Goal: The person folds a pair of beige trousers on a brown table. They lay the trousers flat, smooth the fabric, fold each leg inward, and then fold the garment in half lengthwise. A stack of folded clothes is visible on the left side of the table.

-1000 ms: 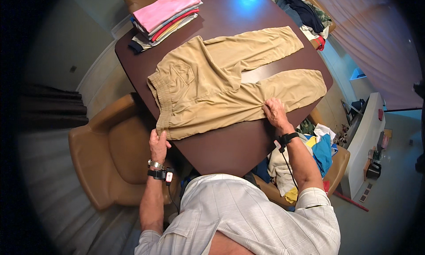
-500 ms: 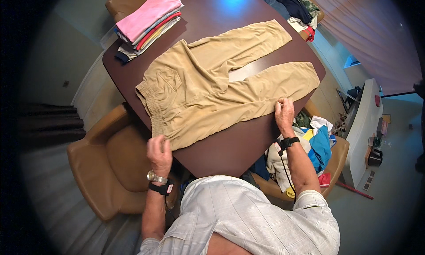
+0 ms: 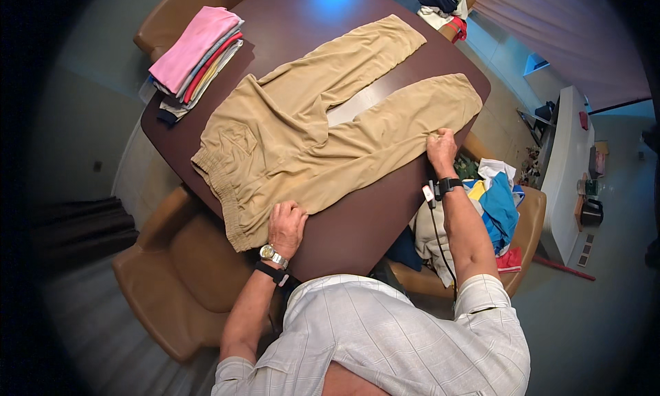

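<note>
Head view: trousers [image 3: 292,145] lie flat on the table [image 3: 357,227]. The left hand [image 3: 287,225] curls at their near edge by the waistband [image 3: 221,202], whether gripping I cannot tell; the right hand [image 3: 442,152] pinches the near leg [image 3: 399,124].

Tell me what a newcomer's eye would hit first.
Probably the tan cloth trousers with a gathered waistband, spread across the dark brown table, with the left hand and right hand at their near edge. Next, perhaps, the pink-topped stack of folded clothes at the table's far left, and the jumbled multicoloured clothes on the tan-brown chair at right.
</note>
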Demonstrator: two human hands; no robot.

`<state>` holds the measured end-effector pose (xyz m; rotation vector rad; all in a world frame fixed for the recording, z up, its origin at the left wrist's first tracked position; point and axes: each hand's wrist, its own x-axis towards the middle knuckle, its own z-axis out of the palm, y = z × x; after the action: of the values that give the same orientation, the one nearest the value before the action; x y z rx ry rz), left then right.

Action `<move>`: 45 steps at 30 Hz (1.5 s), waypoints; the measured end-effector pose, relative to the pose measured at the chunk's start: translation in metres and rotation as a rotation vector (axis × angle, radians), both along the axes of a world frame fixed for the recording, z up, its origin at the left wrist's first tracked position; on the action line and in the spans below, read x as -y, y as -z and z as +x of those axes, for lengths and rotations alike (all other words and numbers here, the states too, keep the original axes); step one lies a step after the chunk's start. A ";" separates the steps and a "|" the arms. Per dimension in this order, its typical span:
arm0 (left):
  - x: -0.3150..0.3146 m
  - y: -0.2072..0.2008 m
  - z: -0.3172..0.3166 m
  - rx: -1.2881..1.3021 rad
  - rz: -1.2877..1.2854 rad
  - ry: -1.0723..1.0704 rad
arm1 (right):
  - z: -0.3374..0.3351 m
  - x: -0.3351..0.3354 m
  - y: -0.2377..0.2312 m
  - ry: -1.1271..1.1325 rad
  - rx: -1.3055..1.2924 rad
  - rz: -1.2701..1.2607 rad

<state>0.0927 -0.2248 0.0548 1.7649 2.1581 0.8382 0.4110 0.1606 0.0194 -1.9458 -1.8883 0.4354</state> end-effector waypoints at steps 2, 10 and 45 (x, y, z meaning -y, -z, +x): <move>0.001 -0.004 -0.004 0.083 0.008 0.002 | 0.011 -0.009 0.001 0.072 -0.060 -0.009; 0.005 -0.011 -0.015 0.089 -0.067 0.073 | 0.009 0.004 -0.014 -0.152 0.009 -0.157; -0.008 -0.031 -0.018 0.041 -0.282 0.001 | 0.077 -0.261 -0.025 -0.176 -0.272 -0.217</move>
<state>0.0747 -0.2171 0.0855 1.5947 2.1268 0.5317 0.4878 0.4216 0.0444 -1.7453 -1.9028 0.9420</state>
